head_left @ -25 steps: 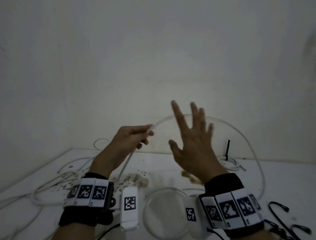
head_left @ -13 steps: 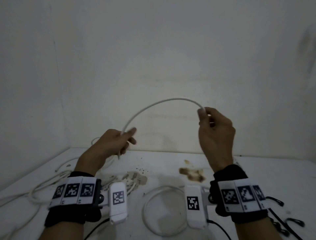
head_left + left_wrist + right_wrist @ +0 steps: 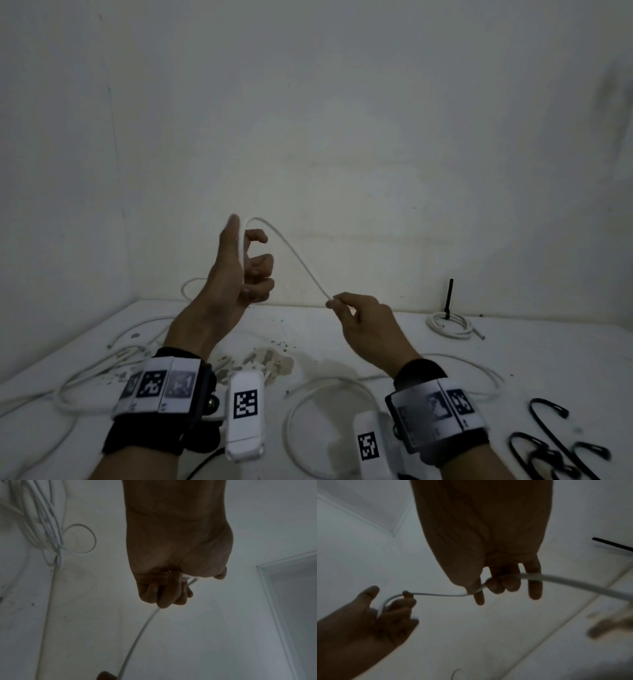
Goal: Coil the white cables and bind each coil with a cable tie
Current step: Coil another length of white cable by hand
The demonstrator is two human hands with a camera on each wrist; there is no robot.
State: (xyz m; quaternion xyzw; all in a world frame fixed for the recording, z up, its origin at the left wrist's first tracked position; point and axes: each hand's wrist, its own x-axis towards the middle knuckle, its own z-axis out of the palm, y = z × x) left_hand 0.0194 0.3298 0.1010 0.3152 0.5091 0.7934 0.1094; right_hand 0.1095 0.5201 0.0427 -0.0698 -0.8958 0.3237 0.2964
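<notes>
One white cable (image 3: 294,255) is held in the air between two raised hands, gripped by the curled fingers of the upright left hand (image 3: 239,270) and pinched by the lower right hand (image 3: 363,322), while one bound coil (image 3: 448,325) lies near the table's (image 3: 548,359) back edge and several black ties (image 3: 548,442) by its right front corner.

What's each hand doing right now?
Left hand: fingers curled round the white cable, holding it upright.
Right hand: pinches the same cable lower down.
</notes>
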